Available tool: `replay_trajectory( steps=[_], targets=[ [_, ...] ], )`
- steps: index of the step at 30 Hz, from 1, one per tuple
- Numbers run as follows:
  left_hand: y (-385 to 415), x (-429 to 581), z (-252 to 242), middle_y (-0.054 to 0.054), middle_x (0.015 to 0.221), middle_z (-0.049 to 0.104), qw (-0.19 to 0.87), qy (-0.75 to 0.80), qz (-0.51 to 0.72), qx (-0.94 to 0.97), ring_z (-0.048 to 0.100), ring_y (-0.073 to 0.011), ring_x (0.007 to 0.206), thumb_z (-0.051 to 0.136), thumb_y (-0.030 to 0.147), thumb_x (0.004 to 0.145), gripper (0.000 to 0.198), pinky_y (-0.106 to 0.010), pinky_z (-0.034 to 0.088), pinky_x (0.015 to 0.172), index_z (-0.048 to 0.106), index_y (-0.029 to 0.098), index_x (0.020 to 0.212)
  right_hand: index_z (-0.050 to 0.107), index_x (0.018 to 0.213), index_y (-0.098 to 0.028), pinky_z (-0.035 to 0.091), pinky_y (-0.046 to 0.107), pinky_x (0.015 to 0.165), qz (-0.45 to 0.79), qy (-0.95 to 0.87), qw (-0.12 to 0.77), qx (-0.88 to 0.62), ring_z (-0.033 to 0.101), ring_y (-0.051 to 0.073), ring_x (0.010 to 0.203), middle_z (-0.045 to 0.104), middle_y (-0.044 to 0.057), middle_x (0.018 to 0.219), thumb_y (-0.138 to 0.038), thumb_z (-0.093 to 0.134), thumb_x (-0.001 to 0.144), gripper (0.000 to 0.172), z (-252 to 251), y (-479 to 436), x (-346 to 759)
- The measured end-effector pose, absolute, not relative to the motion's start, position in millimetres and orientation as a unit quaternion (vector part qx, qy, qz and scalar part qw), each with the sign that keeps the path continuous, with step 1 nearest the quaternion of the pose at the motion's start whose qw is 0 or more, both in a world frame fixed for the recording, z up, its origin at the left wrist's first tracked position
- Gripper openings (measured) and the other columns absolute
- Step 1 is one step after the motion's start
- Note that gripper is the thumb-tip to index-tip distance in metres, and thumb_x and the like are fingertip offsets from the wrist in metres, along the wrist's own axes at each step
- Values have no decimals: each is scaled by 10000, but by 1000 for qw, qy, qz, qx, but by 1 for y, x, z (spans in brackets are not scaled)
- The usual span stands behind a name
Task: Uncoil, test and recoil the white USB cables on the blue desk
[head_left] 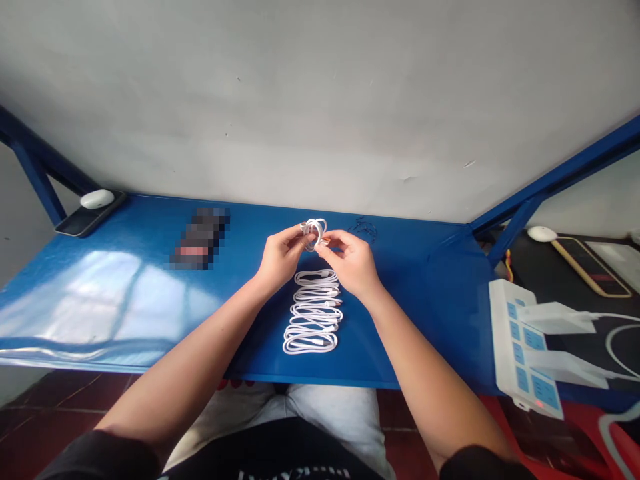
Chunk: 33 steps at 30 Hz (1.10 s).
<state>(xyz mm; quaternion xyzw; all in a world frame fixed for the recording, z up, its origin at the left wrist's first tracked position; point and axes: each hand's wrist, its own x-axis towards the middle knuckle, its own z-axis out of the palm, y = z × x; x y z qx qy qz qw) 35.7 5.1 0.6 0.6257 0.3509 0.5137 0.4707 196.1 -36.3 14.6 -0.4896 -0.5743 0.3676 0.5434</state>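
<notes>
**Two hands, one small white cable coil, one stack of coiled cables**

Both hands work together above a blue table (400, 320). The left hand (283, 257) and the right hand (350, 263) each pinch the same small coil of white cable (314, 233). The left fingers (300, 233) are curled around one side of the loops, and the right fingers (325, 245) grip the other, so neither hand is released. The coil is held in the air, just above the table and near its far edge.

Directly below the hands, one stack of coiled white cables (313, 312) lies flat on the table. Its loops overlap, so the number of cables cannot be counted.

Left of the hands is one pixelated, unreadable object (197, 238). Further left, one white oval puck (97, 199) rests on one dark phone (75, 225). At the right stands one white power strip (520, 347) with two white chargers (555, 318) (565, 369) plugged in.
</notes>
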Motion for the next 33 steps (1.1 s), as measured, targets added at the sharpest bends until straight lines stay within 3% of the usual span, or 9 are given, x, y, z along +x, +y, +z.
replay_trajectory(
  steps=[6, 10, 15, 21, 33],
  targets=[
    [2, 33, 6, -59, 981, 778, 374, 358, 515, 684, 713, -172, 842, 635, 344, 944, 209, -298, 560, 786, 735, 173, 1009, 749, 913, -225, 638, 362, 788, 301, -605, 556, -483, 664, 230, 1063, 672, 80, 1109, -363, 767, 834, 161, 20, -38, 194],
    [0, 34, 5, -73, 959, 788, 406, 364, 527, 652, 718, -156, 734, 661, 365, 930, 242, -289, 560, 691, 603, 187, 1082, 767, 910, -231, 643, 388, 811, 313, -600, 561, -477, 665, 239, 1083, 691, 78, 1113, -367, 789, 817, 167, 23, -40, 194],
    [0, 36, 4, -93, 966, 783, 464, 356, 548, 599, 752, -197, 849, 724, 406, 878, 296, -313, 575, 722, 505, 206, 899, 757, 914, -237, 640, 384, 810, 323, -594, 557, -481, 669, 228, 1037, 698, 75, 1099, -370, 785, 818, 166, 21, -40, 193],
    [1, 36, 6, -87, 975, 778, 479, 348, 545, 593, 757, -206, 896, 712, 392, 883, 292, -328, 579, 758, 485, 214, 927, 740, 905, -230, 638, 373, 796, 331, -591, 561, -476, 675, 218, 997, 696, 75, 1081, -359, 789, 810, 168, 21, -40, 192],
    [-3, 30, 11, -98, 1022, 776, 379, 354, 533, 668, 753, -203, 953, 643, 385, 940, 228, -326, 575, 793, 486, 220, 936, 773, 853, -257, 659, 426, 827, 325, -601, 570, -455, 677, 238, 1064, 687, 55, 1106, -325, 832, 775, 119, 19, -41, 193]
  ],
)
